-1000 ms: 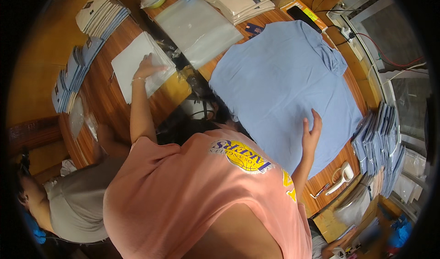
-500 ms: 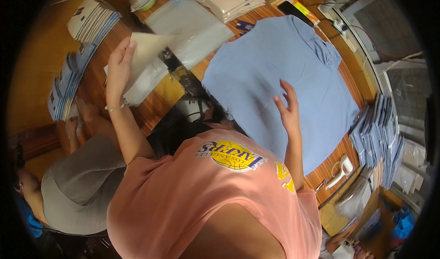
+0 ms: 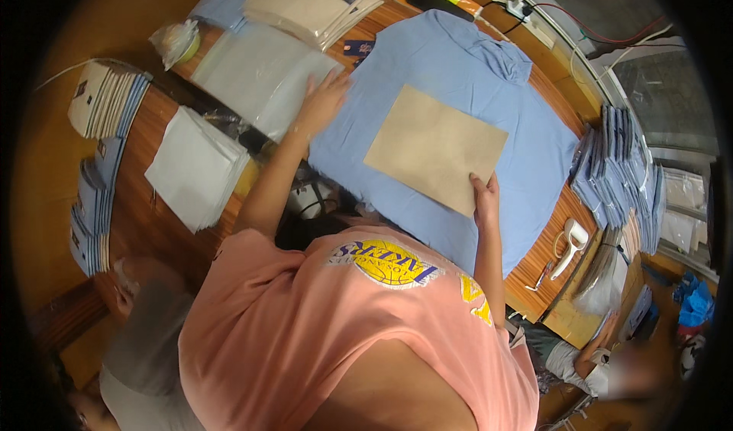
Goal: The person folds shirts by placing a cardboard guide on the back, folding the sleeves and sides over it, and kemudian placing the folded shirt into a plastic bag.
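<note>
A light blue garment (image 3: 527,133), likely a shirt, is spread across the wooden table in front of me, its collar end at the far side. On top of it lies a tan cardboard sheet (image 3: 435,145), set at a slant. My right hand (image 3: 485,198) pinches the sheet's near right corner, thumb on top. My left hand (image 3: 324,104) is held over the garment's left edge, fingers extended and nothing in them. Just left of that hand are clear plastic bags (image 3: 256,68), lying flat. A stack of white sheets (image 3: 197,167) rests farther left.
Folded garments stand in stacks at the left (image 3: 95,194), far side (image 3: 305,3) and right (image 3: 618,179). A lint roller (image 3: 569,249) lies near the right edge. A black phone (image 3: 439,3) sits at the back. Other people are at lower left and lower right.
The cardboard sheet has gone from my left hand, beside the white stack, onto the blue garment. My right hand now grips its corner. My left hand has moved right, empty.
</note>
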Tool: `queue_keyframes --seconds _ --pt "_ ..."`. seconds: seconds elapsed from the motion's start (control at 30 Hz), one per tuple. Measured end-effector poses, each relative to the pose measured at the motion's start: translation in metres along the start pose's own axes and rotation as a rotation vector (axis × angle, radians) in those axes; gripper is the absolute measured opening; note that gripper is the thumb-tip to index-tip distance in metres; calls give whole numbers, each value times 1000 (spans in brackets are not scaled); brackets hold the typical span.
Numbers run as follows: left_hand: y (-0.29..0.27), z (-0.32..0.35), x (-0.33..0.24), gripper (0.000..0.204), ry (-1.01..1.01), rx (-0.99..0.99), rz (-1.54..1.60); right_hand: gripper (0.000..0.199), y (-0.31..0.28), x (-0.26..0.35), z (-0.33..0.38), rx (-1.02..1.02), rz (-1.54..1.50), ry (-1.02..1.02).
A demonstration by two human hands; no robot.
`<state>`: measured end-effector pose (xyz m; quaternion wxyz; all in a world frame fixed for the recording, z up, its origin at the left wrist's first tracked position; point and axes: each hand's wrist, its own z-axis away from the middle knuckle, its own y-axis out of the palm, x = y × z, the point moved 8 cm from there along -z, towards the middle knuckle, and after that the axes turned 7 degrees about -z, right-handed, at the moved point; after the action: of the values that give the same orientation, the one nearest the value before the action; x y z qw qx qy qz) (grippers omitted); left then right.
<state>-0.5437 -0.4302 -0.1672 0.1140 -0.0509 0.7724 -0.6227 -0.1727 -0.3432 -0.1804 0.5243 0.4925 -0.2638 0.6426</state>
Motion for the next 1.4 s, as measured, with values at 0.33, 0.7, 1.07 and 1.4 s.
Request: queue_keyframes --seconds 0.33,0.7,1.07,1.4 --pt "-31 9 -4 60 -154 -318 469 41 83 4 -53 44 -153 -82" --pt "28 37 -81 59 69 73 249 54 80 -16 -72 -92 92 -56" --pt "24 39 -84 51 83 -7 171 52 72 -2 -70 -55 567 -105" --pt "18 35 -83 49 77 -25 225 47 69 14 -68 -91 965 -240"
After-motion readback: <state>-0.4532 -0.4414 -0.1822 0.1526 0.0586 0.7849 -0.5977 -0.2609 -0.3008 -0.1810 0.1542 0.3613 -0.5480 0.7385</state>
